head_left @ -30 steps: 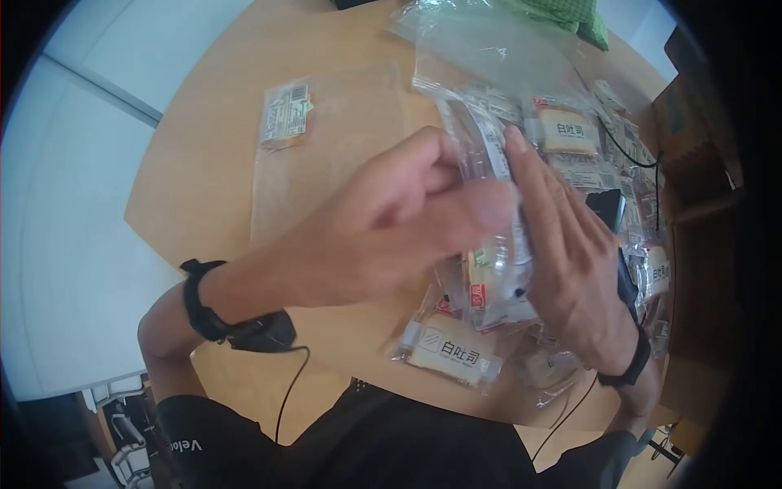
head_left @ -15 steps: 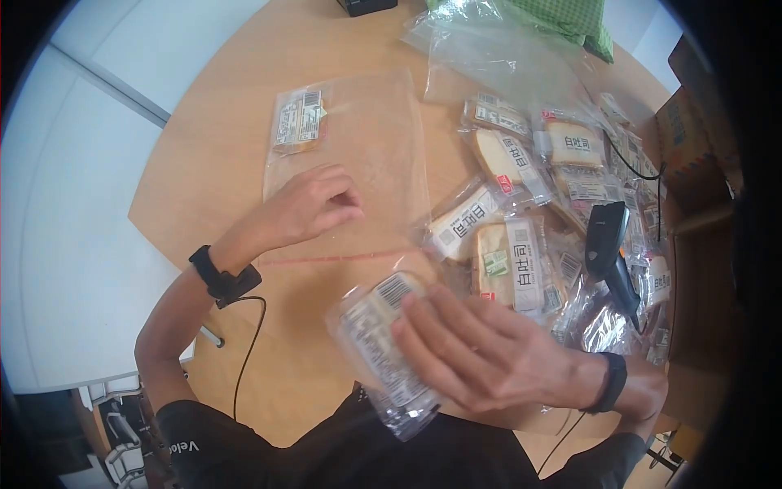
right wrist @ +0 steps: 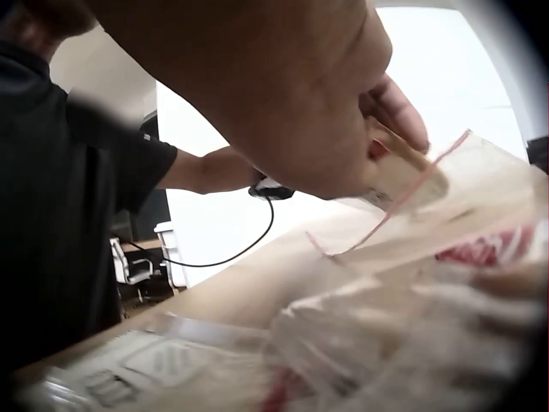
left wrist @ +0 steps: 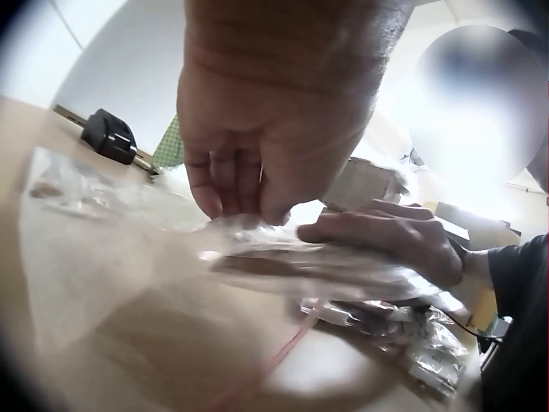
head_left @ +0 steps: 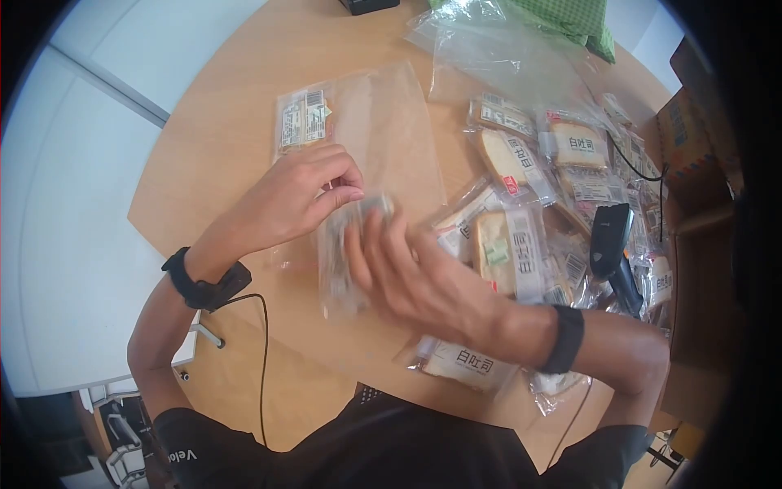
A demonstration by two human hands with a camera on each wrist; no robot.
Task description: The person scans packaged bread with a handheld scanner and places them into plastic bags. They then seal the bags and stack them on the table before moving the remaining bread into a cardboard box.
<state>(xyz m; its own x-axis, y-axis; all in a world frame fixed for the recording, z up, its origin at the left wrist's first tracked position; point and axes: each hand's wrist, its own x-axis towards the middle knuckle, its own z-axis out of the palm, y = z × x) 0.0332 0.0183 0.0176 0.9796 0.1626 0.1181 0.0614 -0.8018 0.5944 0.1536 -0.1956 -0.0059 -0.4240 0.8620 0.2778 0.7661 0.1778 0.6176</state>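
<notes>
In the head view my left hand [head_left: 305, 196] pinches the mouth edge of a large clear zip bag [head_left: 383, 114], raising it off the table. A red zip strip [right wrist: 403, 199] runs across that mouth in the right wrist view. One wrapped slice of bread [head_left: 303, 118] lies inside the bag's far left corner. My right hand [head_left: 423, 281] grips another wrapped bread slice [head_left: 334, 277], blurred, with its far end at the bag's mouth, close beside my left fingertips. Its fingers lie over the wrapper's right side.
Several wrapped bread slices [head_left: 580, 143] lie heaped on the right of the table. A black handheld scanner [head_left: 611, 244] rests on them. Beyond are clear plastic bags [head_left: 505, 65] and a green checked cloth [head_left: 562, 20]. A cardboard box [head_left: 700, 155] stands at the right edge.
My right hand has carried a bread slice from the heap, past the table's front edge, up to the bag's mouth. My left hand has let go of the slice and taken the bag's edge.
</notes>
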